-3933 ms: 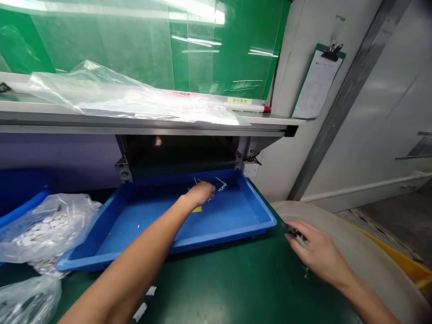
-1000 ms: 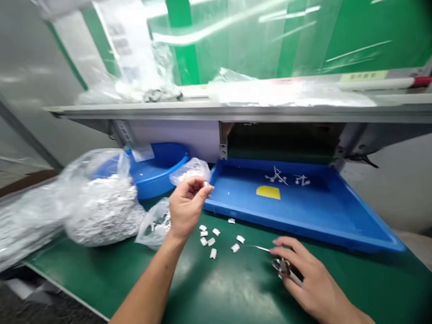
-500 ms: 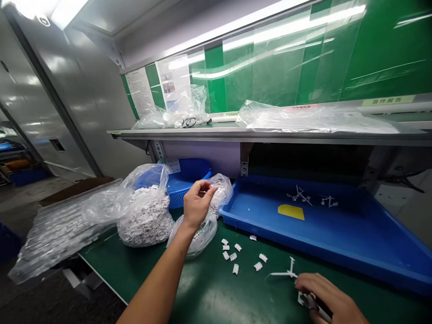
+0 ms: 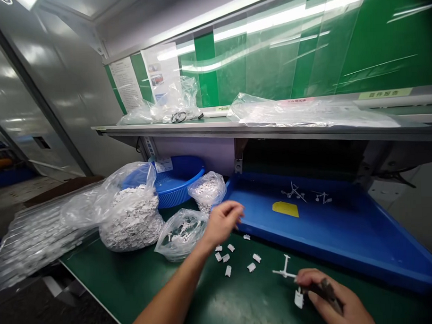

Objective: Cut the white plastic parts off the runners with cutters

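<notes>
My left hand (image 4: 223,223) is over the front left corner of the blue tray, fingers curled together; whatever it may hold is hidden. My right hand (image 4: 336,295) is closed around a pair of cutters (image 4: 327,290), blurred and partly covered by the fingers. At its fingertips is a thin white plastic sprue (image 4: 285,273) with branching arms. A flat white part (image 4: 298,299) hangs just below the fingers, seemingly attached to the sprue. Several small white plastic pieces (image 4: 251,267) lie loose on the green tabletop (image 4: 249,300) between my hands.
The blue tray (image 4: 339,238) holds a yellow label (image 4: 286,209) and white sprues (image 4: 294,192). To the left stand a large bag of white pieces (image 4: 133,221), an open bag (image 4: 183,234), a smaller bag (image 4: 208,188) and a blue basket (image 4: 178,194). A shelf (image 4: 215,127) runs above.
My left hand has moved right and down, away from the small bag toward the tray corner. My right hand stays low at the right with the cutters and sprue. The view has shifted slightly.
</notes>
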The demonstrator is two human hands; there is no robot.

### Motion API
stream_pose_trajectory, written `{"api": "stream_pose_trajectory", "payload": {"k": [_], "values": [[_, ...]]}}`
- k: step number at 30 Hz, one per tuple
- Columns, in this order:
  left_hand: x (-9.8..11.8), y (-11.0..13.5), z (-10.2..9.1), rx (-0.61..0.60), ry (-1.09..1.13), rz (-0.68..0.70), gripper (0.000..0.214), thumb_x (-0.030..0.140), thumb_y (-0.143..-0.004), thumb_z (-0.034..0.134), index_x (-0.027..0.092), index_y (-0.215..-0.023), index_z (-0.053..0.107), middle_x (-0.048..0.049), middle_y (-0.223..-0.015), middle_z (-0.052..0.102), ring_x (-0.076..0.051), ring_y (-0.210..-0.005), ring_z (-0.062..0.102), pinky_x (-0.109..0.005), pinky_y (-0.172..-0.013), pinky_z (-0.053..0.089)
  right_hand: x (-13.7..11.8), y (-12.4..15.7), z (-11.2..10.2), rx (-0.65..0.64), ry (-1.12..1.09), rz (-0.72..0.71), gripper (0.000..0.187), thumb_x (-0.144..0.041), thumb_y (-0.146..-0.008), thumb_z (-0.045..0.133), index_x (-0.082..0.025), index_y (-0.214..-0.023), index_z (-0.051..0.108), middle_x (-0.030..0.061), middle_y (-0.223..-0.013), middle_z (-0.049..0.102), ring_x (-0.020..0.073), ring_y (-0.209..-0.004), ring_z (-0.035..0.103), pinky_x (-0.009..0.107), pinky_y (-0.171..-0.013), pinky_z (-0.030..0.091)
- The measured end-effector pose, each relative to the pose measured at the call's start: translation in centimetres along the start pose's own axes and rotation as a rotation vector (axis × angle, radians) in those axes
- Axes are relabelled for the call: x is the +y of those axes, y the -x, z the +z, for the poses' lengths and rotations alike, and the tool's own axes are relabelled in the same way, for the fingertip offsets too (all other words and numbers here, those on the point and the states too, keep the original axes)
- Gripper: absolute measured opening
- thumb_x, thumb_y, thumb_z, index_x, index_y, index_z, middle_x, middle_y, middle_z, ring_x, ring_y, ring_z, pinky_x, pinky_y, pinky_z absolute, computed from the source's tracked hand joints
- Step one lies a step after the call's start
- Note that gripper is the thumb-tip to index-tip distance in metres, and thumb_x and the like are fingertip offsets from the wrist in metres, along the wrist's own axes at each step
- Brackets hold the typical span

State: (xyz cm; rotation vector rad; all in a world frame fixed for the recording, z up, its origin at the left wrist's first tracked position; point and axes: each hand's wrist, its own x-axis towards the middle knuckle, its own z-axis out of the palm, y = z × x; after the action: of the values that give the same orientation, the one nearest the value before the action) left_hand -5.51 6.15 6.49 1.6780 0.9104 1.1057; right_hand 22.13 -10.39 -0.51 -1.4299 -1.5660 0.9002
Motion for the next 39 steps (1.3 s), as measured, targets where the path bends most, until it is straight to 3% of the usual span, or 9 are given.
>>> {"api": "stream_pose_trajectory", "payload": {"k": [3,6,9,12,16,19,28,32,39], "values": [[0.1,1.7,4.1,-0.439,-0.113,0.046,0.025,0.025,-0.089,0.058,0.020,-0.110,0.069,-0.0054,-0.104,0.069,-0.018,-0.087,0.065,-0.027,-0.078,0.053,-0.6,-0.2,-0.4,0.033,-0.464,0.102,0.015,-0.036,-0.089,0.056,-0.025,-0.097,0.064,0.0068,-0.101,0.062,0.0210,-0.089,0.060,0.029,-0.082,0.052],[-0.3,2.2,6.6,-0.612,-0.103,0.034,0.035,0.016,-0.088,0.051,0.020,-0.121,0.064,-0.0062,-0.109,0.067,-0.018,-0.089,0.064,-0.026,-0.077,0.053,-1.6,-0.6,-0.8,0.083,-0.830,0.115,0.013,-0.033,-0.083,0.062,-0.024,-0.092,0.063,0.0045,-0.093,0.057,0.0172,-0.080,0.055,0.027,-0.074,0.050],[-0.9,2.1,8.0,-0.661,0.051,-0.118,0.040,0.015,-0.088,0.047,0.019,-0.126,0.058,-0.0073,-0.110,0.066,-0.017,-0.086,0.064,-0.023,-0.064,0.054,-1.9,-1.2,-1.3,0.102,-0.977,0.122,0.013,-0.030,-0.077,0.065,-0.022,-0.089,0.063,0.0033,-0.090,0.055,0.0160,-0.078,0.053,0.027,-0.073,0.048],[-1.1,2.4,8.7,-0.519,0.152,-0.245,0.028,0.027,-0.091,0.051,0.015,-0.113,0.061,-0.0080,-0.098,0.067,-0.016,-0.077,0.064,-0.022,-0.057,0.052,-1.7,-1.6,-1.7,0.158,-0.973,0.097,0.013,-0.027,-0.077,0.064,-0.022,-0.090,0.064,0.0030,-0.092,0.056,0.0144,-0.077,0.052,0.027,-0.074,0.046],[-0.3,3.8,9.9,-0.481,0.199,-0.359,0.035,0.046,-0.089,0.058,0.011,-0.084,0.063,-0.0064,-0.076,0.065,-0.015,-0.062,0.061,-0.021,-0.049,0.049,-1.5,-1.6,-1.5,0.287,-0.782,-0.013,0.014,-0.024,-0.082,0.060,-0.021,-0.095,0.064,0.0042,-0.098,0.060,0.0150,-0.081,0.055,0.030,-0.081,0.047],[0.1,5.0,11.3,-0.476,0.218,-0.367,0.036,0.041,-0.079,0.072,0.014,-0.101,0.065,-0.0042,-0.083,0.067,-0.015,-0.066,0.061,-0.022,-0.053,0.050,-1.8,-1.2,-0.9,0.377,-0.461,-0.140,0.013,-0.023,-0.087,0.057,-0.021,-0.098,0.064,0.0062,-0.102,0.062,0.0182,-0.087,0.058,0.034,-0.085,0.047],[0.0,4.7,11.3,-0.344,-0.200,0.099,0.020,0.027,-0.093,0.054,0.020,-0.101,0.070,-0.0018,-0.090,0.069,-0.016,-0.080,0.063,-0.024,-0.075,0.047,-3.9,-0.4,-0.1,0.333,0.153,-0.391,0.024,-0.018,-0.084,0.054,-0.021,-0.107,0.061,0.0102,-0.120,0.059,0.0262,-0.111,0.056,0.044,-0.098,0.045],[-0.3,4.5,10.4,-0.242,-0.196,0.098,0.021,0.029,-0.093,0.055,0.021,-0.106,0.068,-0.0019,-0.097,0.070,-0.015,-0.082,0.064,-0.023,-0.077,0.049,-3.8,-0.8,-1.0,0.363,0.375,-0.262,0.020,-0.017,-0.083,0.051,-0.021,-0.101,0.059,0.0082,-0.106,0.063,0.0243,-0.100,0.058,0.039,-0.089,0.047],[-0.2,4.6,10.0,-0.337,-0.200,0.226,0.025,0.027,-0.095,0.052,0.022,-0.112,0.069,-0.0038,-0.101,0.070,-0.018,-0.089,0.065,-0.026,-0.081,0.050,-2.4,-1.2,-1.6,0.163,0.672,-0.067,0.022,-0.012,-0.076,0.052,-0.021,-0.095,0.059,0.0046,-0.094,0.063,0.0226,-0.088,0.055,0.035,-0.082,0.043]]}}
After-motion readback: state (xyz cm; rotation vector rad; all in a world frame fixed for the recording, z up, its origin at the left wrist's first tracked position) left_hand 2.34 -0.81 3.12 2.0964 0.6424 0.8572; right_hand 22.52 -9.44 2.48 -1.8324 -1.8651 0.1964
